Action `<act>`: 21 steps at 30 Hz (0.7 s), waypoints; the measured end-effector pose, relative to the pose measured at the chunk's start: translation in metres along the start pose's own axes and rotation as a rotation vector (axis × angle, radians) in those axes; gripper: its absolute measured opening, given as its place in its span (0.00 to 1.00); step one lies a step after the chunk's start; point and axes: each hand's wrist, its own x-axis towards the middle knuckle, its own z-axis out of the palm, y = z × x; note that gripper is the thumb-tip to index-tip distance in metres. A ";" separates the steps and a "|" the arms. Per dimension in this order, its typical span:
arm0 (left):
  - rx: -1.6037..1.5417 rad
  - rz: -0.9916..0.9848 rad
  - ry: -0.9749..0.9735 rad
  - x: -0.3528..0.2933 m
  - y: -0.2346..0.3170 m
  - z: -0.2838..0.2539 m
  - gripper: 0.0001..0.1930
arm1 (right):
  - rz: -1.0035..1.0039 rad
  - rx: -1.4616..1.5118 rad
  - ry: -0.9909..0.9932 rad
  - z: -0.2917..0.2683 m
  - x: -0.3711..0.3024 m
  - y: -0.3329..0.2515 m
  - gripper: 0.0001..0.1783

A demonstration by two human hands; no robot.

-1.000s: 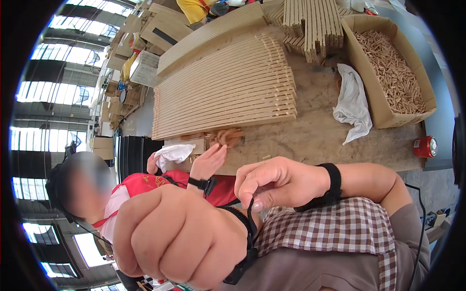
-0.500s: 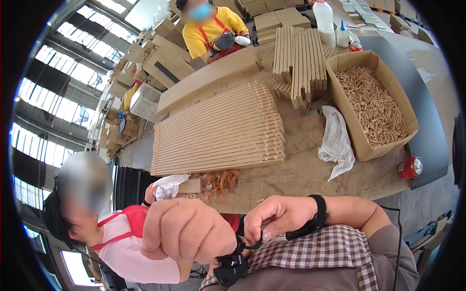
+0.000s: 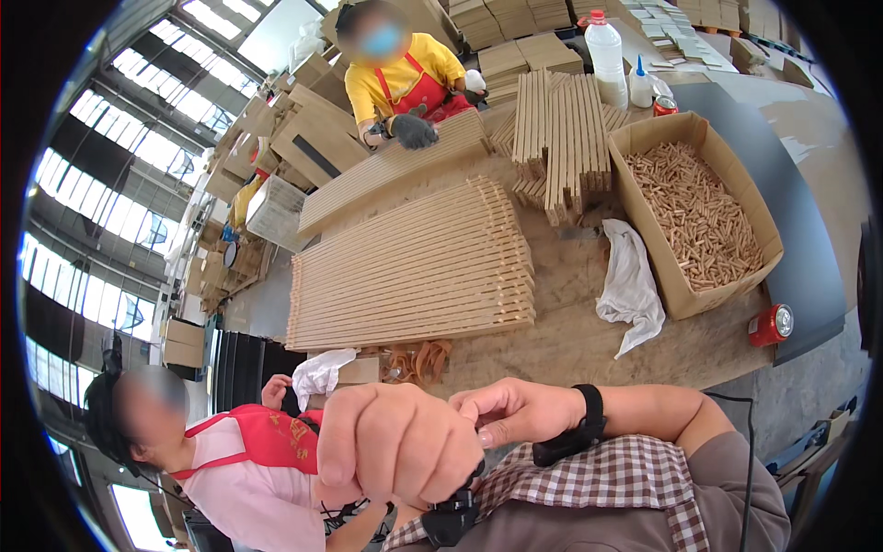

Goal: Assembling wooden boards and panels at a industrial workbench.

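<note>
- The black wrist strap (image 3: pixel 477 475) is worn around the left wrist, on the wearer's side of the slat stack (image 3: pixel 405 271); a black unit (image 3: pixel 451 523) is seen at it.
- By judgement, the strap would be light, soft and easily twisted, the unit stiffer and heavier; hold is best taken flat along the band, with the unit steadied by its casing.
- The left hand (image 3: pixel 405 442) is curled into a fist, nothing being seen in it.
- The right hand (image 3: pixel 524 411) is held close against the left; whether the strap is pinched cannot be told, the fingertips being partly hidden.
- The slat stack is borne by a worn wooden workbench (image 3: pixel 552 354).
- Right of the slat stack, a white cloth (image 3: pixel 630 290) and a carton (image 3: pixel 713 299) of wooden dowels (image 3: pixel 694 212) are set.
- Beyond the slat stack, a yellow-shirted co-worker (image 3: pixel 414 87) is seen; a pink-sleeved co-worker (image 3: pixel 276 437) is placed to its near left.
</note>
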 end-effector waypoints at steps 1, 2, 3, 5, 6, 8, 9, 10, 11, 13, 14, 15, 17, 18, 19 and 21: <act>0.067 0.039 0.018 -0.001 0.003 0.001 0.07 | -0.005 0.004 -0.029 0.000 -0.002 -0.002 0.05; 0.073 0.040 0.013 -0.001 0.005 0.003 0.07 | -0.004 0.002 -0.037 0.002 -0.004 -0.005 0.05; 0.139 0.125 0.053 -0.001 0.006 0.002 0.07 | -0.037 -0.003 -0.075 0.003 -0.007 -0.008 0.06; 0.158 0.236 0.142 -0.004 0.009 0.003 0.06 | -0.057 -0.040 -0.108 0.003 -0.008 -0.012 0.06; 0.153 0.235 0.141 -0.004 0.008 0.001 0.06 | -0.058 -0.044 -0.103 0.003 -0.009 -0.012 0.06; 0.051 0.103 0.053 -0.003 0.004 -0.005 0.08 | 0.065 0.001 -0.010 0.003 -0.011 -0.010 0.07; 0.050 0.062 0.056 -0.003 0.002 -0.002 0.08 | 0.067 -0.001 -0.014 0.002 -0.010 -0.007 0.07; 0.048 0.022 0.059 -0.004 0.000 0.001 0.08 | 0.076 0.008 0.069 0.000 -0.009 -0.003 0.08; 0.007 0.003 0.004 -0.003 -0.004 -0.001 0.08 | 0.085 0.017 0.154 0.000 -0.008 0.001 0.09; -0.005 -0.028 -0.020 -0.002 -0.008 -0.002 0.08 | 0.070 0.002 0.150 0.000 -0.006 0.007 0.09; -0.022 -0.062 -0.042 -0.002 -0.010 -0.003 0.08 | 0.051 -0.012 0.152 0.000 -0.005 0.008 0.10; -0.016 -0.064 -0.028 -0.003 -0.012 -0.003 0.08 | 0.053 -0.012 0.150 0.002 -0.003 0.007 0.10; -0.026 -0.063 -0.049 -0.002 -0.016 -0.005 0.09 | 0.067 0.001 0.144 0.006 -0.001 0.003 0.11; -0.039 -0.066 -0.070 -0.001 -0.017 -0.005 0.09 | 0.066 -0.001 0.145 0.006 -0.002 0.003 0.11; -0.040 -0.067 -0.071 -0.001 -0.017 -0.005 0.09 | 0.057 -0.004 0.133 0.006 -0.002 0.003 0.11; -0.016 -0.070 -0.060 -0.002 -0.017 -0.005 0.09 | 0.045 -0.009 0.126 0.004 -0.003 0.004 0.11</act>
